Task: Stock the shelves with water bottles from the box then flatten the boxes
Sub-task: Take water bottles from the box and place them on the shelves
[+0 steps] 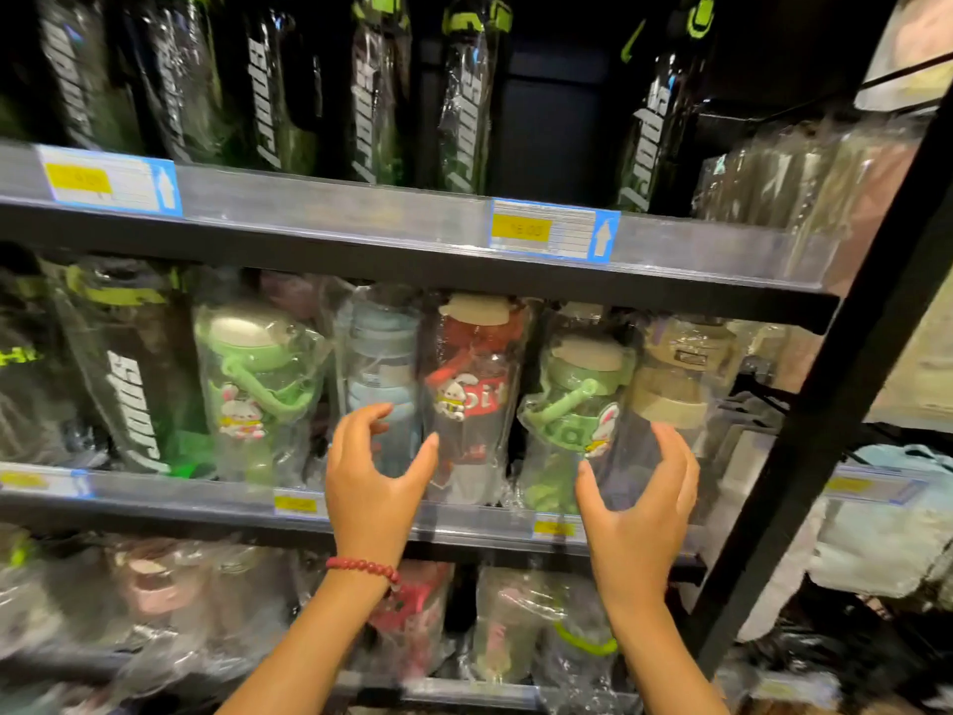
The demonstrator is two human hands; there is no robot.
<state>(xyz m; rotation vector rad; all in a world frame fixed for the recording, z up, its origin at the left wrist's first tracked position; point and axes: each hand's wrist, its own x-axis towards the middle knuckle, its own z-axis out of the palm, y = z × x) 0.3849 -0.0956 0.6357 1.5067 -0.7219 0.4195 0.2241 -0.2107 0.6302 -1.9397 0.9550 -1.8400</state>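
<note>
The middle shelf (464, 523) holds plastic-wrapped water bottles in a row: a green one (258, 384), a blue one (381, 353), a red one (474, 384), a second green one (572, 405) and a beige-capped one (670, 384). My left hand (376, 482), with a red bead bracelet on the wrist, is cupped in front of the blue bottle's lower part and holds nothing. My right hand (644, 503) curls round the lower body of the beige-capped bottle, thumb on its left and fingers on its right. No box is in view.
Tall black sport bottles (371, 90) fill the top shelf, and one (134, 384) stands at the left of the middle shelf. More wrapped bottles (515, 621) crowd the bottom shelf. A black upright post (835, 384) bounds the rack on the right, with pale bagged goods (887, 534) beyond.
</note>
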